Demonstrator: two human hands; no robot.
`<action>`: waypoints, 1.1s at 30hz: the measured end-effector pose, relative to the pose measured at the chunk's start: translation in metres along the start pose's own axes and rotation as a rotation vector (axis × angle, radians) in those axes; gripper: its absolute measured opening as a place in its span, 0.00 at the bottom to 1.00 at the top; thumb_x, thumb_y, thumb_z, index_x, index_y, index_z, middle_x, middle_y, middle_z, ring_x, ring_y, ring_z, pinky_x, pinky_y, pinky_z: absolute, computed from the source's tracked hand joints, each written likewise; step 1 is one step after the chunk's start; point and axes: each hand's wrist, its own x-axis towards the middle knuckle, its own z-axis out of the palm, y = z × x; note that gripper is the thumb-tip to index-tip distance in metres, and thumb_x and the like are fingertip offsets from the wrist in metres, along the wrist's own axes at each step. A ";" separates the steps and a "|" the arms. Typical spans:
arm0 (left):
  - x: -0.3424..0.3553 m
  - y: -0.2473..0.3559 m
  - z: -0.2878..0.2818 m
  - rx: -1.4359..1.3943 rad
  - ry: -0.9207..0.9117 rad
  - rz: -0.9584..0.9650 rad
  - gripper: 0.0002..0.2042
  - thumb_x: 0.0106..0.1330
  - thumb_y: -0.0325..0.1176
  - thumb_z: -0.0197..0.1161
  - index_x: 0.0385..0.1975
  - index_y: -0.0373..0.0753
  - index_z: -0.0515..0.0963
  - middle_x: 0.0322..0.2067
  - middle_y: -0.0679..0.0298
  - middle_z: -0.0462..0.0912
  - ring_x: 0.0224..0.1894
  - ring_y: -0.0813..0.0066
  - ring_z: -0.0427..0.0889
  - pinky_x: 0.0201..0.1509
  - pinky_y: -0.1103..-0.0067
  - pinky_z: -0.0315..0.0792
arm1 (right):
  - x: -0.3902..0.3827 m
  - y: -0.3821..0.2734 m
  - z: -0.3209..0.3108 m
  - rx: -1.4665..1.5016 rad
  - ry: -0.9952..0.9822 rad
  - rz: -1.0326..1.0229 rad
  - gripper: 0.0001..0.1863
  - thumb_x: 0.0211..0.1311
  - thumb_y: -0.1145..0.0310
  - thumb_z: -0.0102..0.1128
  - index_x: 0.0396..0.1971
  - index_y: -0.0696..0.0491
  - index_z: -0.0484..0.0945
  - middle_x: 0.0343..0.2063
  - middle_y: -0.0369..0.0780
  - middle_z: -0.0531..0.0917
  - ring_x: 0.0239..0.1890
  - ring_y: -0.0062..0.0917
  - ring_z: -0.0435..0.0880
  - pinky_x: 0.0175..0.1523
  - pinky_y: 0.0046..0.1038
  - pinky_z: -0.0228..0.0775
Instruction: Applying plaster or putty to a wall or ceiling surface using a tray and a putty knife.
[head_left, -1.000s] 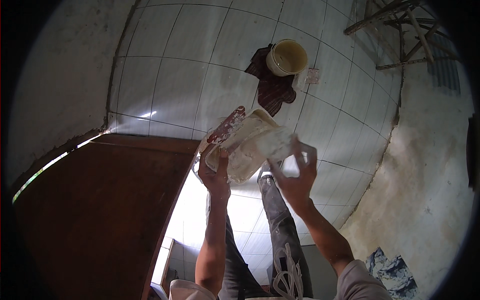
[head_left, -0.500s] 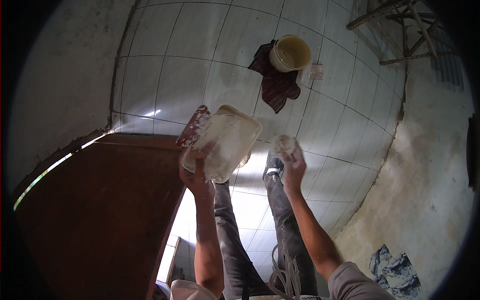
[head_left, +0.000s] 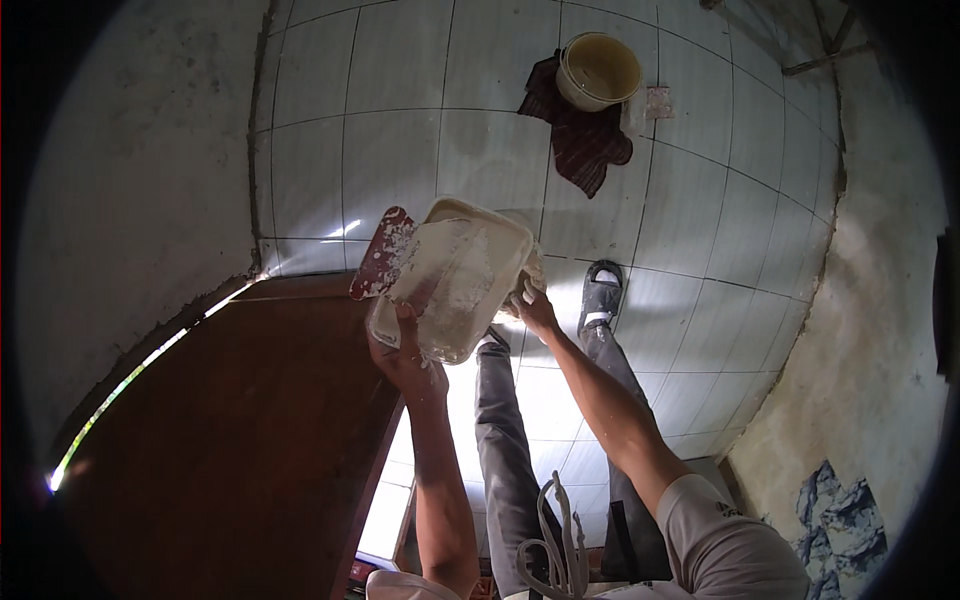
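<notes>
My left hand grips a pale rectangular plastic tray by its near left side, thumb over the rim and fingers underneath. White powder or paste coats the tray's inside. A dark red flat scraper, spattered white, lies across the tray's left side and sticks out past the rim. At the tray's right edge is my right hand, its fingers closed around a pale, rounded object. The tray partly hides this object, so its kind cannot be made out.
A cream bucket stands on a dark red striped cloth on the tiled floor, beside a small pinkish packet. A brown door panel fills the lower left. Plastered walls border both sides; wooden legs show at upper right.
My right hand has moved left with the pale object, from beside the tray to its right edge. My left hand still holds the tray. The view has shifted, uncovering my right foot.
</notes>
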 end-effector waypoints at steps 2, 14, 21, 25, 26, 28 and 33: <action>-0.001 -0.006 0.009 -0.013 -0.042 -0.015 0.17 0.64 0.30 0.64 0.50 0.32 0.70 0.46 0.57 0.77 0.46 0.72 0.78 0.51 0.74 0.74 | 0.010 0.009 -0.022 -0.364 0.052 0.002 0.32 0.60 0.60 0.60 0.61 0.59 0.65 0.56 0.55 0.73 0.59 0.40 0.74 0.60 0.31 0.68; -0.022 0.068 -0.005 0.056 -0.346 -0.194 0.15 0.64 0.29 0.64 0.48 0.31 0.74 0.41 0.58 0.81 0.42 0.72 0.81 0.48 0.76 0.77 | -0.133 -0.313 -0.120 0.137 -0.155 -0.375 0.27 0.62 0.61 0.62 0.57 0.59 0.68 0.54 0.45 0.76 0.55 0.27 0.76 0.60 0.30 0.67; -0.060 0.170 0.048 0.223 -0.670 -0.281 0.17 0.65 0.34 0.64 0.50 0.32 0.75 0.42 0.59 0.81 0.44 0.75 0.79 0.50 0.76 0.74 | -0.250 -0.489 -0.113 -0.722 -0.155 -0.946 0.28 0.55 0.61 0.68 0.57 0.51 0.72 0.46 0.42 0.77 0.49 0.32 0.76 0.57 0.32 0.68; -0.065 0.201 0.051 0.101 -0.726 -0.222 0.20 0.70 0.45 0.57 0.50 0.34 0.75 0.43 0.65 0.80 0.46 0.79 0.75 0.55 0.80 0.67 | -0.295 -0.534 -0.113 -0.862 -0.195 -1.088 0.22 0.53 0.69 0.67 0.50 0.52 0.76 0.38 0.41 0.77 0.44 0.36 0.76 0.51 0.35 0.71; -0.071 0.211 0.055 0.090 -0.732 -0.204 0.20 0.70 0.45 0.57 0.50 0.34 0.75 0.43 0.65 0.80 0.46 0.79 0.75 0.55 0.80 0.67 | -0.310 -0.541 -0.116 -0.876 -0.199 -1.110 0.19 0.55 0.67 0.65 0.49 0.50 0.77 0.36 0.40 0.77 0.43 0.33 0.76 0.49 0.33 0.71; -0.083 0.231 0.058 0.049 -0.691 -0.229 0.21 0.72 0.49 0.52 0.49 0.35 0.76 0.42 0.66 0.79 0.44 0.79 0.76 0.53 0.80 0.68 | -0.346 -0.554 -0.119 -0.944 -0.150 -1.103 0.18 0.55 0.70 0.64 0.47 0.51 0.78 0.37 0.42 0.79 0.42 0.34 0.79 0.47 0.34 0.73; -0.103 0.283 0.068 0.051 -0.678 -0.141 0.22 0.73 0.50 0.48 0.47 0.36 0.76 0.39 0.66 0.79 0.42 0.81 0.75 0.49 0.82 0.69 | -0.405 -0.579 -0.122 -0.907 -0.210 -1.142 0.16 0.52 0.77 0.62 0.43 0.57 0.77 0.35 0.46 0.84 0.35 0.41 0.84 0.40 0.37 0.77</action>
